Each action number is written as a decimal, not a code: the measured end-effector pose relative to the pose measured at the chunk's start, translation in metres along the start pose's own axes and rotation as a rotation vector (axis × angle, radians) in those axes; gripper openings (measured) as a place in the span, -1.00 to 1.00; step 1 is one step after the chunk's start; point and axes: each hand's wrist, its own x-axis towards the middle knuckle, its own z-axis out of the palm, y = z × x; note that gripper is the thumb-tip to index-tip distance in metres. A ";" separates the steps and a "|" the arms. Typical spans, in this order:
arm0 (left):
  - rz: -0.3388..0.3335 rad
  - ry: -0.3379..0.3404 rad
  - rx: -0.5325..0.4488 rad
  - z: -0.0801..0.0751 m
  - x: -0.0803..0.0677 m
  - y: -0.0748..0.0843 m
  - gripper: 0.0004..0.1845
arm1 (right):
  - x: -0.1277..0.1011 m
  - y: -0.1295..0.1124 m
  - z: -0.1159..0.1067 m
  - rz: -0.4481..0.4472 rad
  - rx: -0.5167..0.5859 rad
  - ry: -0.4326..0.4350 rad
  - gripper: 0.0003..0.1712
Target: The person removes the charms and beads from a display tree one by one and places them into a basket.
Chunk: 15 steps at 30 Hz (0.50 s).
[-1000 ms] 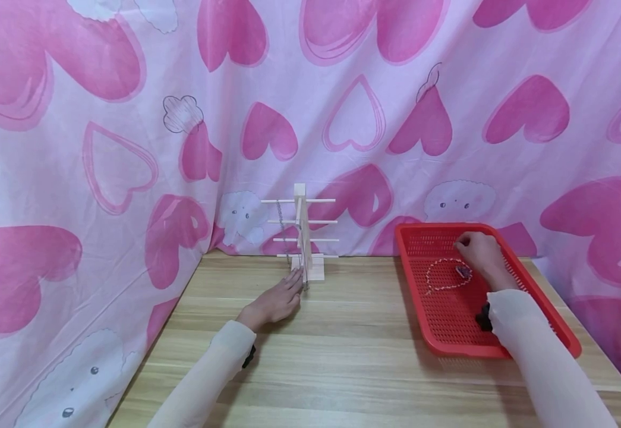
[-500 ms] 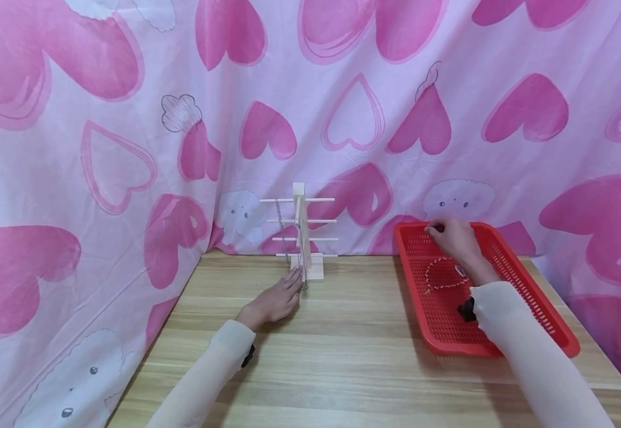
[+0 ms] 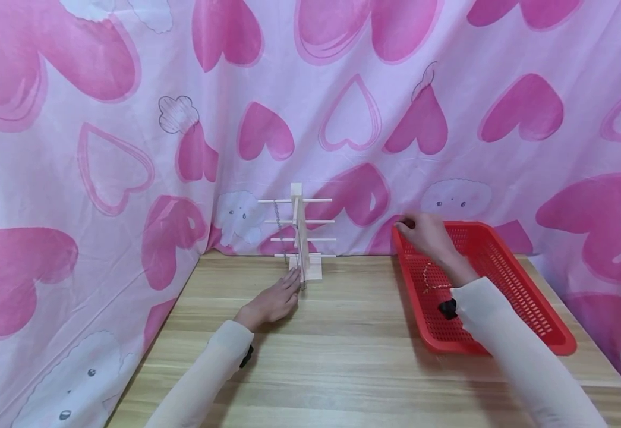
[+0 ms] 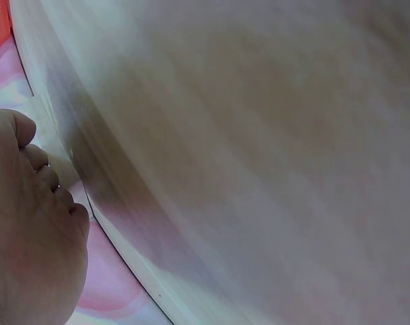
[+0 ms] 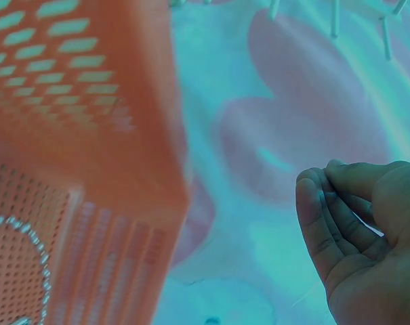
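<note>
Head view showed the left hand (image 3: 268, 303) at eleven o'clock, fingers extended against the wooden jewelry stand (image 3: 313, 271), presumably steadying it. Toward one o'clock, the beaded necklace (image 5: 42, 258) lay in the red basket (image 3: 451, 346); beyond, the right hand (image 3: 429, 235) was pinched closed, contents indiscernible.

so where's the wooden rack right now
In the head view, the wooden rack stands just left of centre at the back of the table, left of the red basket, with the left hand at its foot.
</note>
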 end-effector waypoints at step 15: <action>-0.013 -0.001 -0.012 -0.002 -0.001 0.002 -0.34 | -0.003 -0.064 0.018 -0.116 0.120 -0.024 -0.79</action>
